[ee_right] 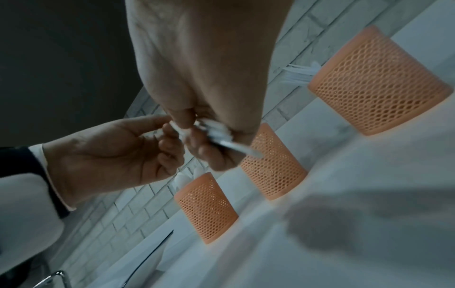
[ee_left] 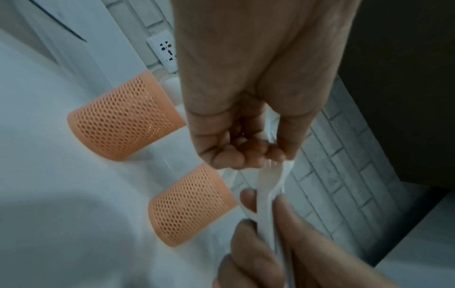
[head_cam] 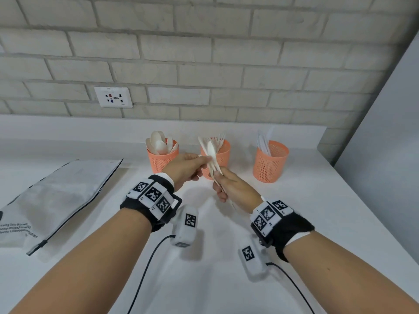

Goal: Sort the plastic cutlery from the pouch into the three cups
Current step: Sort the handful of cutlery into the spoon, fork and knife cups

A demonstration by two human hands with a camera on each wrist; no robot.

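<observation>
Right hand (head_cam: 233, 185) fingers grip cutlery bundle (head_cam: 212, 157); left hand (head_cam: 186, 169) fingers pinch its top.

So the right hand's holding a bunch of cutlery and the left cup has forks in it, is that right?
Not quite: the left cup holds spoons, as the head view shows; the forks stand in the middle cup. The right hand does hold a bunch of cutlery.

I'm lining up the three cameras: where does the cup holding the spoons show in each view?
Head: spoon cup, leftmost of the three, just behind the left hand.
Left wrist: upper of two cups, left of the hand.
Right wrist: lowest, smallest cup, below the left hand.
Shared landmark: the middle cup.
</observation>
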